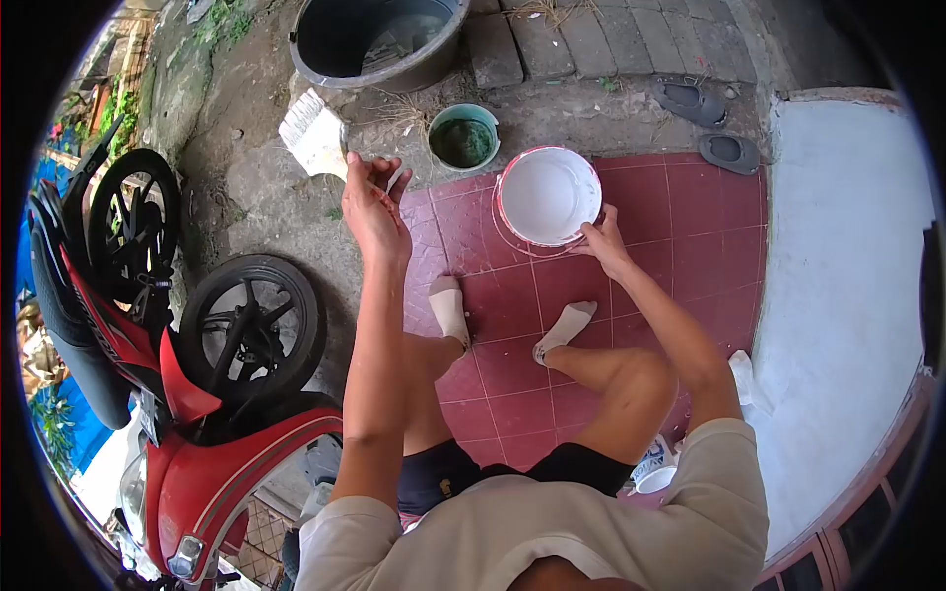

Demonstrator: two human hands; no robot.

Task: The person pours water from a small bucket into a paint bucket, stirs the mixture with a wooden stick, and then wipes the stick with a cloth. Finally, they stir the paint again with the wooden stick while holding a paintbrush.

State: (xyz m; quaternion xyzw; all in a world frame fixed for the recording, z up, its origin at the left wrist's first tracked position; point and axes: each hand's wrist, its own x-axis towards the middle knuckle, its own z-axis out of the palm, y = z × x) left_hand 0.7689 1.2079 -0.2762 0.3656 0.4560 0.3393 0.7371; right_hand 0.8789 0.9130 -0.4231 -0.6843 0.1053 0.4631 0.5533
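My left hand (374, 207) is raised on the left, its fingers wrapped round the handle of a wide paintbrush (317, 140). White paint coats the brush, and its bristles point up and to the left. On the right, my right hand (606, 246) grips the near right rim of a paint bucket (503, 202). The bucket is red outside and white inside, with a thin wire handle hanging down its near side. Brush and bucket are well apart. My feet in pale socks are planted on the red tiles just below the bucket.
A green pail (463, 141) with murky water stands beyond the bucket, near a large black tub (379, 74). Grey shoes (729, 153) lie by the white wall (847, 266). A red motorbike (227, 463) and a loose wheel (254, 320) occupy the left. A white container (654, 478) sits behind my right leg.
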